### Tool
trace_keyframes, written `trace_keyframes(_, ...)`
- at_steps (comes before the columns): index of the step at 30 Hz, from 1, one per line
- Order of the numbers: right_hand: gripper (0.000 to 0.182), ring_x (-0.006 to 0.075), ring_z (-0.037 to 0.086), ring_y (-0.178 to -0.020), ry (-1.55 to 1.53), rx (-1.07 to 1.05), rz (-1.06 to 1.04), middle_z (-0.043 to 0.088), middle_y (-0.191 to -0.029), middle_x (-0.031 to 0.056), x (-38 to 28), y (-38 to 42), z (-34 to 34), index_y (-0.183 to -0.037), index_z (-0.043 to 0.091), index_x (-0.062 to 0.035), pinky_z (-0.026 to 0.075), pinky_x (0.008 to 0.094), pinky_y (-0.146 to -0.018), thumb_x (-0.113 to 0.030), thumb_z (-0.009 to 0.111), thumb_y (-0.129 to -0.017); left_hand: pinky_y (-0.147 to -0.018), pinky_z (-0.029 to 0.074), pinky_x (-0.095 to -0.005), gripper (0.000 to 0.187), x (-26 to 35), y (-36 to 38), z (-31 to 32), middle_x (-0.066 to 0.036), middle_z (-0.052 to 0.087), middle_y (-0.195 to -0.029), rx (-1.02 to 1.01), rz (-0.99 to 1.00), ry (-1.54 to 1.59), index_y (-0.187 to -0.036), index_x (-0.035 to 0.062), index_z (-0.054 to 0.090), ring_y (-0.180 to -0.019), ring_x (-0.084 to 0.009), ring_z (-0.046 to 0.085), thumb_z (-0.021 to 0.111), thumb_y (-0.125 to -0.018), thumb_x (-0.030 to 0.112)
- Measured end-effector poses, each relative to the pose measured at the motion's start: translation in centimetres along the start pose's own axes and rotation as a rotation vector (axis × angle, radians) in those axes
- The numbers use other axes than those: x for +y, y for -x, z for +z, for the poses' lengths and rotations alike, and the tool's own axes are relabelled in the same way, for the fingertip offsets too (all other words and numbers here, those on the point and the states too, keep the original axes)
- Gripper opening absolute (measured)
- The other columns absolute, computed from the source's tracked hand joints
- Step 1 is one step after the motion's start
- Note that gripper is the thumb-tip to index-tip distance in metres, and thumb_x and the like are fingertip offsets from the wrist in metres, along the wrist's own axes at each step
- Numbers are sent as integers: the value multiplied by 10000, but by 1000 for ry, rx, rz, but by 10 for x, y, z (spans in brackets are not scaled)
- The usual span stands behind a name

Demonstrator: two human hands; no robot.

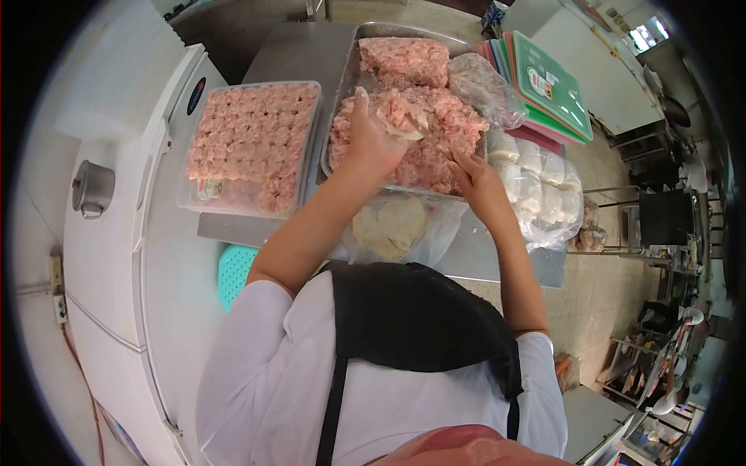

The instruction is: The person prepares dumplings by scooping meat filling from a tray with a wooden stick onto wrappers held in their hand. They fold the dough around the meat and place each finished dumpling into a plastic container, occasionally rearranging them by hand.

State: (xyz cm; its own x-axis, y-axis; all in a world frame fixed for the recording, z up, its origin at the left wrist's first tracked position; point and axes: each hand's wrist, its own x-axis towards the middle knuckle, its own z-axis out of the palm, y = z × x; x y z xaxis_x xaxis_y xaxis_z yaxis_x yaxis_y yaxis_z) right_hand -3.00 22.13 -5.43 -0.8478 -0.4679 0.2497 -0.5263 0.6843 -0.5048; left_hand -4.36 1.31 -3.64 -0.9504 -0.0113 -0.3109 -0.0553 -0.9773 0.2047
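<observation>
My left hand [374, 141] is cupped around a pale dumpling wrapper [395, 130] with pink minced meat on it, above the metal tray [325, 161]. In my right hand [475, 180], closed fingers grip a thin filling spatula [420, 121]; its tip is at the wrapper, and part of it blends into the meat behind. Loose minced meat [435, 159] fills much of the tray, with a blockier piece of meat [404, 60] at its far end. Close to my apron, a stack of round wrappers [391, 225] lies in clear plastic.
A clear plastic box [307, 182] with rows of filled dumplings stands on the left. Coloured lids [548, 85] are stacked at the back right. Bagged white packs [536, 182] lie right of the tray. A crumpled plastic bag [486, 85] rests in the tray's far corner.
</observation>
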Motion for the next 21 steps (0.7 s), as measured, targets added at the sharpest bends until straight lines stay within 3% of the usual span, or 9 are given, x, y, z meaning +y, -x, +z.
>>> trace_keyframes(3,307,368,602,-774,343,-138,116,600,-859,179,-35,8,-41,-1202,609,-61,485,417,-674,-129,575,-904,-1096,274,-551,666,-7,-10,-24,-176,447,-1367,-13,70,-77,-1335,3,413,-1271,-342,421,359,-967,556)
trace_keyframes(5,312,367,612,-790,308,-68,85,600,-859,175,-45,11,-47,-1202,607,-68,485,435,-675,-127,573,-898,-1093,264,-569,669,-11,-7,-25,-180,441,-1373,27,154,-140,-1326,2,421,-1275,-344,418,355,-966,562)
trace_keyframes(8,321,365,614,-760,236,-14,-76,594,-852,166,-19,10,-32,-1205,602,-78,486,445,-659,-132,570,-890,-1060,277,-603,694,-9,-2,-16,-181,467,-1340,-109,149,-156,-1297,-1,451,-1239,-344,446,365,-952,595)
trace_keyframes(9,325,364,612,-741,208,-4,-149,591,-848,162,-8,9,-27,-1206,600,-82,486,445,-650,-135,570,-887,-1044,299,-592,703,-8,2,-11,-178,495,-1294,-58,132,-161,-1275,-3,468,-1205,-340,468,369,-944,609)
trace_keyframes(12,351,359,612,-749,432,-158,-17,585,-863,161,-36,7,-72,-1222,580,-77,488,444,-648,-93,565,-871,-989,364,-553,729,-5,7,-5,-169,566,-1150,25,114,-180,-1216,-10,513,-1096,-333,528,392,-920,645)
trace_keyframes(14,357,347,617,-765,355,-38,-109,593,-835,151,-41,12,-69,-1202,591,-85,499,437,-649,-68,570,-845,-946,406,-521,743,-5,0,-16,-162,595,-1048,-1,114,-222,-1187,-16,531,-1016,-330,560,420,-902,660)
trace_keyframes(17,348,347,620,-784,261,-31,-174,600,-820,155,-20,13,-56,-1180,607,-74,503,429,-669,-61,573,-834,-909,439,-453,704,-1,-54,-70,-160,606,-973,-638,-204,225,-1185,-32,532,-940,-327,579,466,-906,611)
trace_keyframes(20,284,272,591,-684,29,-26,-245,592,-772,105,7,10,-71,-1165,637,-63,475,372,-624,-140,569,-901,-944,440,-441,556,-8,-13,-31,-173,586,-1042,-175,47,-63,-1231,-21,506,-989,-332,577,590,-906,423)
trace_keyframes(21,268,234,576,-631,-77,-9,-268,586,-747,78,13,9,-77,-1161,649,-62,460,344,-597,-178,566,-934,-972,427,-435,516,-10,-3,-23,-169,573,-1095,-224,71,-211,-1253,-3,496,-1034,-326,567,614,-894,348)
